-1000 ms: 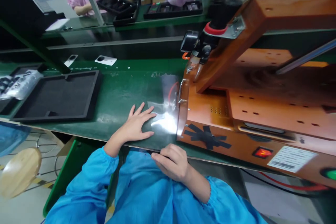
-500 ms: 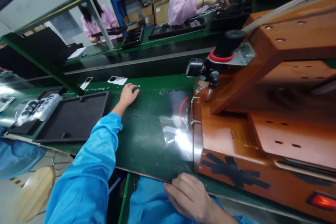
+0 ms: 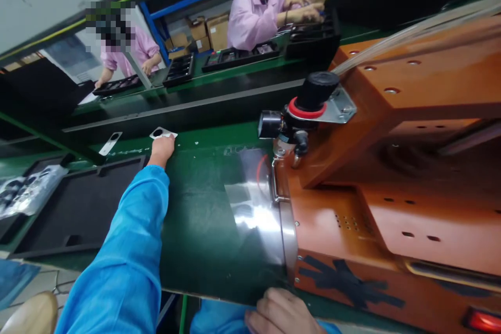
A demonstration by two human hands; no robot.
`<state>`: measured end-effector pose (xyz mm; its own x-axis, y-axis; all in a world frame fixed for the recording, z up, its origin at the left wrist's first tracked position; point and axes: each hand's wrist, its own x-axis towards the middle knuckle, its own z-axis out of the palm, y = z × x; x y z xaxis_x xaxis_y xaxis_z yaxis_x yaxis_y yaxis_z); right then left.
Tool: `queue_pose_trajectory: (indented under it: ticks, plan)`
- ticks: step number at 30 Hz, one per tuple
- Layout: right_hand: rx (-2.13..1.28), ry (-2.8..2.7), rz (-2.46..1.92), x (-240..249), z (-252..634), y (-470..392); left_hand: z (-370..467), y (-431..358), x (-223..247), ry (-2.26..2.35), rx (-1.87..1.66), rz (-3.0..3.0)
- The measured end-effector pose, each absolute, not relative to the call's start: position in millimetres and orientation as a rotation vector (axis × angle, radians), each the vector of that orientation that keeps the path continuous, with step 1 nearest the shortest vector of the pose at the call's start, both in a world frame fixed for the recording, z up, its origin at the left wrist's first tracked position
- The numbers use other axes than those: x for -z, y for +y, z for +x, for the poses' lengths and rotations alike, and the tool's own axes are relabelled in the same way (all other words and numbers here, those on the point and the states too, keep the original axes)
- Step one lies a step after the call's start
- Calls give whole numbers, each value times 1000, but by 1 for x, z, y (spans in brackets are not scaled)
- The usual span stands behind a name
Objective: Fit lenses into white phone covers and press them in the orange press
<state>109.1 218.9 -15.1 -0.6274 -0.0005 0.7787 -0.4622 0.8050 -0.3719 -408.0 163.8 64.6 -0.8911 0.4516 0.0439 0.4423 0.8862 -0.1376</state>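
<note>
First, a clear plastic bag (image 3: 33,190) lies beside a black tray (image 3: 84,209) on the green table (image 3: 195,250). Next, the left hand (image 3: 162,150) meets a white card (image 3: 166,131) with a dark circle at the table's far side; cannot tell whether its fingers grip it. Then clear film (image 3: 252,209); right hand (image 3: 282,313) at near edge, fingers curled, any hold unclear; orange machine (image 3: 332,203) alongside.

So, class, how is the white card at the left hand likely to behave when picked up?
The white card looks thin, so it is probably light. It shows no obvious bend, suggesting some stiffness. Being flat, it seems likelier to slide than roll across the green bench.
</note>
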Motion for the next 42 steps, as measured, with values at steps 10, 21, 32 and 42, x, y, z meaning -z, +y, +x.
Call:
queue_pose_trajectory:
  ticks: [10, 21, 32, 42]
  plan:
    - [-1127, -2008, 147, -13, 108, 216, -248, 87, -103, -2336, 81, -1036]
    - [-1866, -2087, -421, -54, 35, 221, 30, 18, -7, -2292, 483, -1390]
    - [-1803, -2477, -534, -34, 1, 224, 29, 12, 41, -2318, 729, -1200]
    - [-1587, -2658, -561, -41, -6, 216, 27, 31, 61, -2207, 765, -1076]
